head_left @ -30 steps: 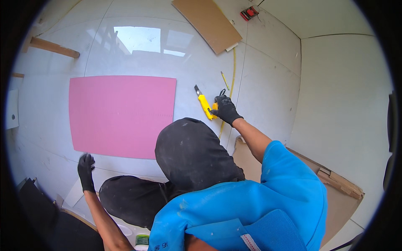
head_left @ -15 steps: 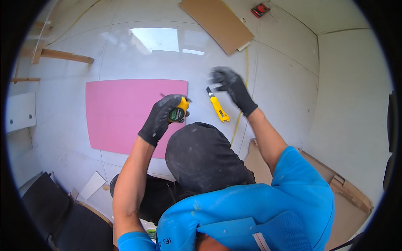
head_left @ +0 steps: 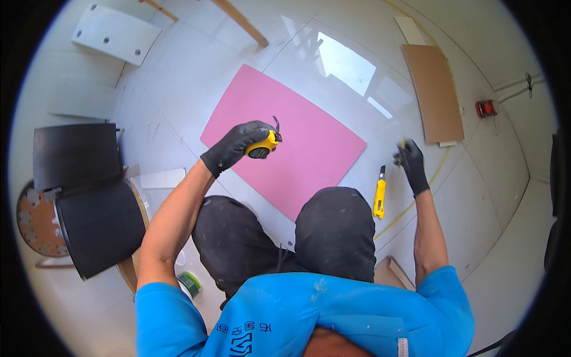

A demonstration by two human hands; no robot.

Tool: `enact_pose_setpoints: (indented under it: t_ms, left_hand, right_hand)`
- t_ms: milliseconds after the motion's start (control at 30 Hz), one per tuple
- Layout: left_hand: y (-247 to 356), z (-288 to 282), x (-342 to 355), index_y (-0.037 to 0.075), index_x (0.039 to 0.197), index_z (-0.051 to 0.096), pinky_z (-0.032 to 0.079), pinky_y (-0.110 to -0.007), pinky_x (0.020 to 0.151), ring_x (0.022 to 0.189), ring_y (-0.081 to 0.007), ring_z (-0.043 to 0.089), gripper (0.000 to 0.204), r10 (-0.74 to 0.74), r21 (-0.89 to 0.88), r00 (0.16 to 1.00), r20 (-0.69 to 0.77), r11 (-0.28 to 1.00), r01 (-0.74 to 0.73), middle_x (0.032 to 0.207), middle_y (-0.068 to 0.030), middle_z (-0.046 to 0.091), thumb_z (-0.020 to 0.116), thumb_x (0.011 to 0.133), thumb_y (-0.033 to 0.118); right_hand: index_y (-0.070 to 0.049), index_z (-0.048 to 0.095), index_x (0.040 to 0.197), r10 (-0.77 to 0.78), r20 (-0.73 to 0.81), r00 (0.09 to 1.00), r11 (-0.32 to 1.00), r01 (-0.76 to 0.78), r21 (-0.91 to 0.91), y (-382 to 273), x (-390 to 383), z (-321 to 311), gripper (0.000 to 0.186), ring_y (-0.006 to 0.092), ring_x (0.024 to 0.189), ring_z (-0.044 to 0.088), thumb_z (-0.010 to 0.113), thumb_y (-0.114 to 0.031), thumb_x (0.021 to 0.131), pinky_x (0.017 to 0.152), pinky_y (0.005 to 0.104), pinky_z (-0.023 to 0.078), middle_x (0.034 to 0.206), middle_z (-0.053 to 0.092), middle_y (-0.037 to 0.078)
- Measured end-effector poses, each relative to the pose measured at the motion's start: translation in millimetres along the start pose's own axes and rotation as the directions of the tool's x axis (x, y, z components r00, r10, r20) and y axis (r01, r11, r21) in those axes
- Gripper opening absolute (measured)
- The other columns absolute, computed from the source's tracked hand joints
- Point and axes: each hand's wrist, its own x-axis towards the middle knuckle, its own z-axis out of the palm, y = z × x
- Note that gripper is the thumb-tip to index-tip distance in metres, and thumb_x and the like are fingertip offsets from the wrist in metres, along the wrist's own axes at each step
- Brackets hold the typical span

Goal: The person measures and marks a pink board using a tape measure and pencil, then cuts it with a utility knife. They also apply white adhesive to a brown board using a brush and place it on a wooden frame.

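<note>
My left hand (head_left: 241, 143), in a black glove, grips a yellow tape measure (head_left: 262, 149) over a pink rectangular board (head_left: 306, 137) on the floor. My right hand (head_left: 410, 163), also gloved, is closed on a slim yellow pencil (head_left: 403, 144) to the right of the board. Just left of and below that hand, a yellow utility knife (head_left: 379, 202) lies on the tiles, its dark blade end pointing away from me. My bent knees are at the board's near edge.
A brown board (head_left: 433, 98) and a small red-and-black item (head_left: 486, 109) lie at right. A wooden leg (head_left: 244, 24) and white panel (head_left: 113, 37) are at the upper left. A black chair (head_left: 98, 226), round piece (head_left: 33, 220) and green tub (head_left: 189, 284) sit at left.
The tape measure passed from my right hand to my left, which rose over the board. The pencil left the floor for my right hand. My view turned, swinging the scene round.
</note>
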Motion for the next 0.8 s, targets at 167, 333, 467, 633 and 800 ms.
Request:
enact_pose_setpoints:
  t_ms: [167,333,467,633,800]
  left_hand:
    - [8,0,-14,0.002,0.141,0.041,0.047,-0.031,0.096,0.111,-0.0182,0.055,0.071,0.126,0.271,0.984,-0.129,0.959,-0.087,0.123,-0.0113,0.054,0.071,0.084,0.031]
    - [2,-21,-33,0.003,0.147,0.031,0.042,-0.032,0.101,0.116,-0.0184,0.052,0.084,0.283,0.315,0.945,-0.163,0.923,-0.222,0.126,-0.0106,0.053,0.077,0.079,0.023]
    - [-18,-54,-34,0.005,0.15,0.024,0.043,-0.031,0.098,0.111,-0.018,0.053,0.094,0.298,0.254,0.951,-0.083,0.929,-0.269,0.122,-0.0092,0.054,0.08,0.077,0.021]
    - [-109,-116,-55,0.008,0.138,0.043,0.046,-0.032,0.083,0.093,-0.0174,0.058,0.069,0.106,0.528,0.98,-0.167,0.849,-0.002,0.098,-0.0104,0.061,0.072,0.082,0.036]
    - [-272,-202,-114,0.004,0.091,0.069,0.048,-0.035,0.075,0.081,-0.0262,0.065,0.036,-0.027,0.503,0.989,-0.147,0.859,0.099,0.087,-0.013,0.069,0.061,0.088,0.039]
  right_hand:
    - [0.0,0.058,0.101,-0.66,0.623,0.42,0.545,0.838,0.012,-108,34,154,0.021,0.0171,0.075,0.055,0.048,-0.017,0.097,0.069,0.03,0.048,0.089,0.057,0.009]
    - [0.002,0.061,0.1,-0.23,0.805,0.546,0.791,0.587,-0.172,-177,-6,267,0.049,0.0326,0.084,0.061,0.063,-0.046,0.089,0.076,0.039,0.046,0.089,0.064,0.019]
    - [0.001,0.062,0.096,-0.129,0.81,0.572,0.77,0.573,-0.282,-198,-2,298,0.044,0.0316,0.08,0.061,0.068,-0.042,0.086,0.075,0.0387,0.046,0.086,0.064,0.018]
    - [-0.003,0.064,0.089,-0.031,0.67,0.742,0.872,0.348,-0.344,-219,37,306,0.025,0.0093,0.066,0.051,0.067,-0.028,0.088,0.063,0.0273,0.044,0.072,0.057,0.0]
    - [-0.009,0.063,0.095,-0.057,0.344,0.937,0.801,0.249,-0.544,-248,118,254,0.034,0.0037,0.054,0.039,0.061,-0.042,0.091,0.046,0.0196,0.03,0.072,0.053,-0.002]
